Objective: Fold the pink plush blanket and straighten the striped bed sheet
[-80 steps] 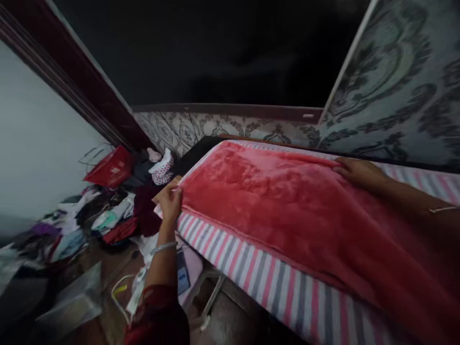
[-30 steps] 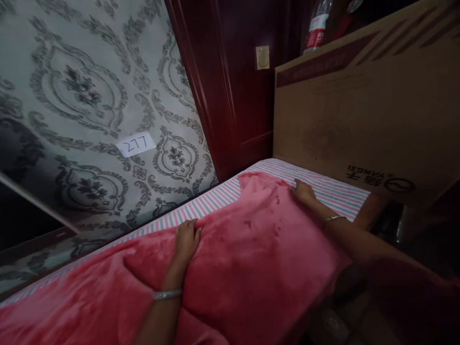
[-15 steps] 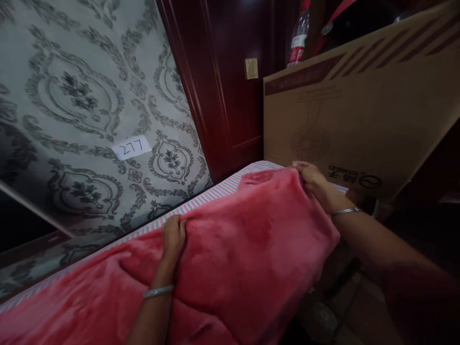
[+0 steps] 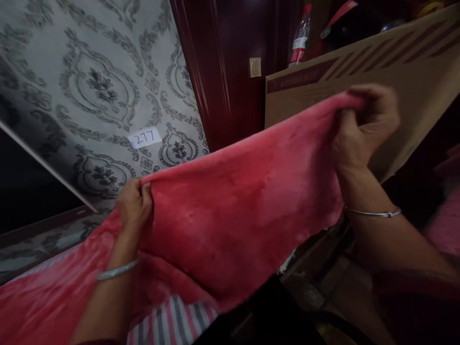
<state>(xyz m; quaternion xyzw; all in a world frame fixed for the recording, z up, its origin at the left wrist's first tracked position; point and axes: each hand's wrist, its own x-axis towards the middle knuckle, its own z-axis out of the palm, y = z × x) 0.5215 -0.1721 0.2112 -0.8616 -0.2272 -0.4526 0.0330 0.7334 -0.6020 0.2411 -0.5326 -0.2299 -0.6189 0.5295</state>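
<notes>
A red plush blanket (image 4: 230, 211) is stretched between my hands, its upper edge raised and taut. My left hand (image 4: 133, 203) is closed around that edge at the left, thumb toward the right. Farther right and higher, my right hand (image 4: 364, 124) grips the blanket's corner; it is slightly blurred. The blanket's left part slopes down onto the bed and lies there in folds. Under it, a striped sheet (image 4: 172, 321) in grey, white and pink shows at the bottom.
A large cardboard box (image 4: 287, 105) stands behind my right hand, with a plastic bottle (image 4: 299, 40) at its upper left. A dark red wooden door or panel (image 4: 230, 96) and patterned wallpaper (image 4: 104, 91) rise behind the bed. A paper marked 277 (image 4: 145, 137) is on the wallpaper.
Both hands have lifted the blanket's edge off the bed, the right one up and to the right, the left one up and to the left. Striped sheet now shows at the bottom.
</notes>
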